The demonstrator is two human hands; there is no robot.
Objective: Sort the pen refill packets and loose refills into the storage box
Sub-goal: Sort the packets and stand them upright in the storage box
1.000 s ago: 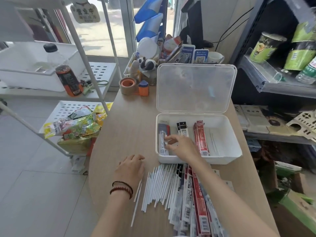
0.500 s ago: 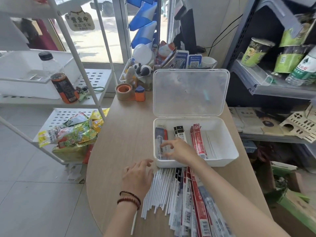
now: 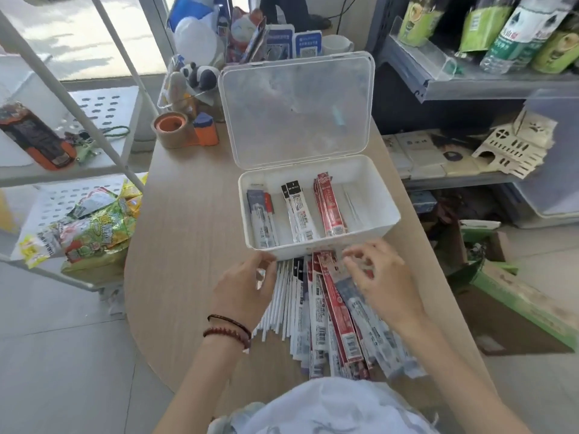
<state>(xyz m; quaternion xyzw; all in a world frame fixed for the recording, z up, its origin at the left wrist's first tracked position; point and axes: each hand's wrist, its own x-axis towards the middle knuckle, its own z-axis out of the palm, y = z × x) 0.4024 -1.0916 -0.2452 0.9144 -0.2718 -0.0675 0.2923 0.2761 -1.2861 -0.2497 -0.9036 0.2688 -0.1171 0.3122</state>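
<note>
A white storage box (image 3: 388,211) stands open on the wooden table, its clear lid (image 3: 297,108) tilted up behind. Inside lie grey-blue packets (image 3: 261,219), black-and-white packets (image 3: 297,214), red packets (image 3: 329,208) and a few loose white refills (image 3: 352,205). In front of the box lies a pile of packets (image 3: 332,321) with loose white refills (image 3: 282,302) fanned at its left. My left hand (image 3: 242,289) rests on the loose refills, fingers relaxed. My right hand (image 3: 380,277) hovers over the pile's right side with loosely curled fingers; blur hides whether it holds anything.
A tape roll (image 3: 170,128) and an orange-blue object (image 3: 205,130) stand at the table's far left. Desk clutter with a panda toy (image 3: 200,75) sits behind the lid. A white rack with snack bags (image 3: 91,230) is left; grey shelves (image 3: 470,79) are right.
My right hand has come out of the box and back to the pile in front of it. My left hand slid right onto the loose refills. The camera moved closer.
</note>
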